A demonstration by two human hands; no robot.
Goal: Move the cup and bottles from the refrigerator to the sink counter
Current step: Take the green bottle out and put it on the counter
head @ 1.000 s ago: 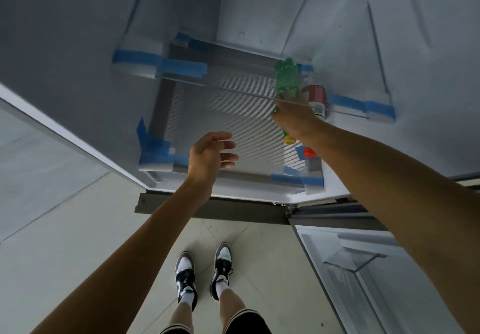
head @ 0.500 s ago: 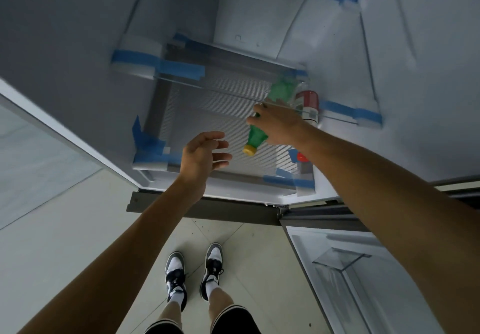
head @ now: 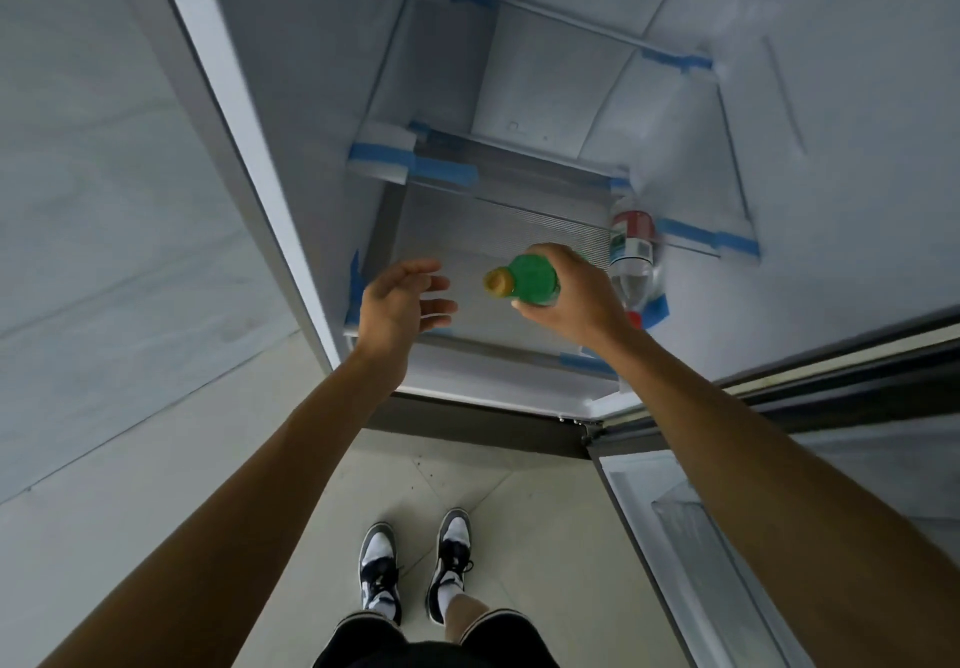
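My right hand point(head: 576, 298) grips a green bottle point(head: 532, 280) with a yellow cap, held tilted with the cap pointing toward me, in front of the open refrigerator. My left hand point(head: 402, 303) hovers just left of the bottle, fingers spread and holding nothing. A clear bottle point(head: 631, 251) with a red and white label stands on the right side of the glass shelf point(head: 467, 230), behind my right hand. No cup is in view.
The refrigerator interior is white, with blue tape on the shelf corners. The open door point(head: 727, 553) stands at the lower right. A pale wall is on the left. My two shoes are on the tiled floor point(head: 467, 480) below.
My right hand has lifted the green bottle off the shelf and drawn it out toward me, tilting it cap-first. My left hand stays raised close to it.
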